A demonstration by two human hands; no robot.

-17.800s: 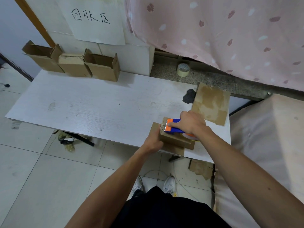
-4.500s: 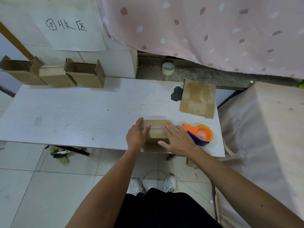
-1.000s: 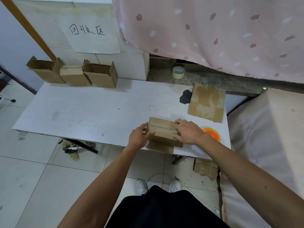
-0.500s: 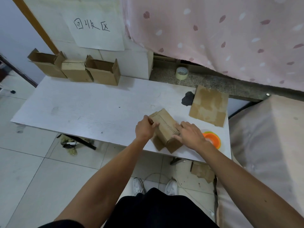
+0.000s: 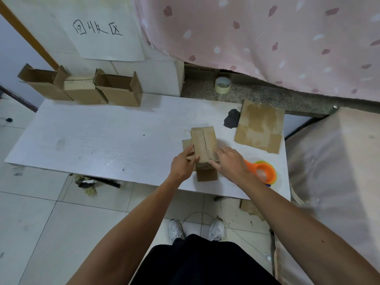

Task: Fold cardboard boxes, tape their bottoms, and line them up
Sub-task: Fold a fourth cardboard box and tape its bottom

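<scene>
Brown cardboard box (image 5: 203, 144), seam up, front-right; three boxes (image 5: 84, 90) lined along back-left

Soft, even light across the frame, source not evident. The white surface (image 5: 102, 140) reads bright; the cardboard box (image 5: 203, 145) at centre right throws only a faint shadow, the row of boxes (image 5: 82, 91) at upper left a soft one. Edges bow with wide-angle distortion. Lower right, the pale cover (image 5: 333, 165) smears slightly.
</scene>
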